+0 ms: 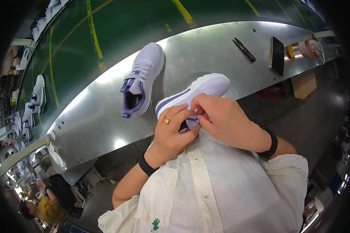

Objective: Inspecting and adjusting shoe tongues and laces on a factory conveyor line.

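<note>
A lilac sneaker with a white sole lies tilted on its side at the near edge of the metal table, its toe pointing to the right. My left hand, with a gold ring on one finger, is closed around the heel end. At the sneaker's upper, thumb and forefinger of my right hand are pinched together; what lies between them is hidden by the fingers. A matching lilac sneaker stands upright on the table to the left, toe away from me, its strap fastened across the laces.
On the metal table, thread snips, a phone and a lidded cup lie to the right. Beyond runs a green belt with several sneakers at far left. Below the right end is a cardboard box.
</note>
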Available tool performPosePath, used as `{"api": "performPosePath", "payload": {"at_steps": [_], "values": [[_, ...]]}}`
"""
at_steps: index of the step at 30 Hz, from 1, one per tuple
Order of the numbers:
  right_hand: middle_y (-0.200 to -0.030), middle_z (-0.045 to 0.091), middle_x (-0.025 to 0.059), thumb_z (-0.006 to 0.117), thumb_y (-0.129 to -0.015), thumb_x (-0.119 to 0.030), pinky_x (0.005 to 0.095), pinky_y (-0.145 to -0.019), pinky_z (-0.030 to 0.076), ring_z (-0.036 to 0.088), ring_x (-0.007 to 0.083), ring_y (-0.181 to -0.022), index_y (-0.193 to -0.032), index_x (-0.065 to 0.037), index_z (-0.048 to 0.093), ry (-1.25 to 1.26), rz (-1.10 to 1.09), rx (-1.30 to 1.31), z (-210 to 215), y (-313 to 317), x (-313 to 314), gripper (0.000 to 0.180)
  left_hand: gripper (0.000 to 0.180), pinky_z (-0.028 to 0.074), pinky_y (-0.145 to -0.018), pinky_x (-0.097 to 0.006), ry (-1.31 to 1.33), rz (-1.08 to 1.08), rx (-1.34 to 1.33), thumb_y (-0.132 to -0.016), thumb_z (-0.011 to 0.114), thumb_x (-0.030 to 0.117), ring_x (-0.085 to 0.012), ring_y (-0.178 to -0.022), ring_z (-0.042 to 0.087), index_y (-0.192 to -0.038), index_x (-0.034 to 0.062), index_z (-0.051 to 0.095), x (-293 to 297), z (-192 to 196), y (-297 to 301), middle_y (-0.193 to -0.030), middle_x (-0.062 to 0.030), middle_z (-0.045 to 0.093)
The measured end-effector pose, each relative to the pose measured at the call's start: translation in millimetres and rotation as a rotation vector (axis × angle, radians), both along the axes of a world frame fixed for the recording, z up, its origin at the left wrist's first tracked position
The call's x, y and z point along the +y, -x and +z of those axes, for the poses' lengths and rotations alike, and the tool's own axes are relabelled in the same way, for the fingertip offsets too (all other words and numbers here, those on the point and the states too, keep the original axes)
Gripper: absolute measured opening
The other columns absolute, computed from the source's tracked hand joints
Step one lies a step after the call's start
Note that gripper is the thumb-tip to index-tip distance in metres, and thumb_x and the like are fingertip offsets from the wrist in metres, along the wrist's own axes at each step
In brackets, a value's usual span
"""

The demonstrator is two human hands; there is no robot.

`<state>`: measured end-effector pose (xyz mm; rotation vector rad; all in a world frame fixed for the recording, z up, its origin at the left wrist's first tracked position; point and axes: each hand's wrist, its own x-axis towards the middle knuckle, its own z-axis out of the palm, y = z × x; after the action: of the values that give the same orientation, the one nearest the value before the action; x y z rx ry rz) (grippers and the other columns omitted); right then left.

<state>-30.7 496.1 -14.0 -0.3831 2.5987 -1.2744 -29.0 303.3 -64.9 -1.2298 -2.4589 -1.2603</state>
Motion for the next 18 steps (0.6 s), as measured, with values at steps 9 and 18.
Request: {"api": "performPosePath", "payload": {"at_steps": [9,18], "values": [[-0.072,0.059,0.0112,0.069,-0.069,-0.002,0.0333,-0.051,0.050,0.063,0.0254,-0.060,-0.104,0.000,0.049,-0.297,0.082,0.159,4.9,-12.7,-16.4,0.040,0.013,0.038,-0.105,-0.057,-0.008,-0.051,-0.061,-0.069,0.072,0.013,-0.0372,-0.119,0.055,-0.080,0.0131,0.067,-6.5,-12.4,-12.7,-0.124,-0.0180,0.056],[-0.077,0.055,0.0026,0.055,-0.077,0.002,0.0280,-0.059,0.051,0.052,0.0090,-0.062,-0.105,-0.006,0.045,0.735,-0.102,-0.928,-16.5,24.9,41.9,0.031,0.020,0.041,-0.103,-0.056,0.012,0.007,-0.050,-0.068,0.077,0.005,-0.0373,-0.118,0.057,-0.085,0.0119,0.069,8.0,-13.4,1.6,-0.124,-0.0172,0.058]]}}
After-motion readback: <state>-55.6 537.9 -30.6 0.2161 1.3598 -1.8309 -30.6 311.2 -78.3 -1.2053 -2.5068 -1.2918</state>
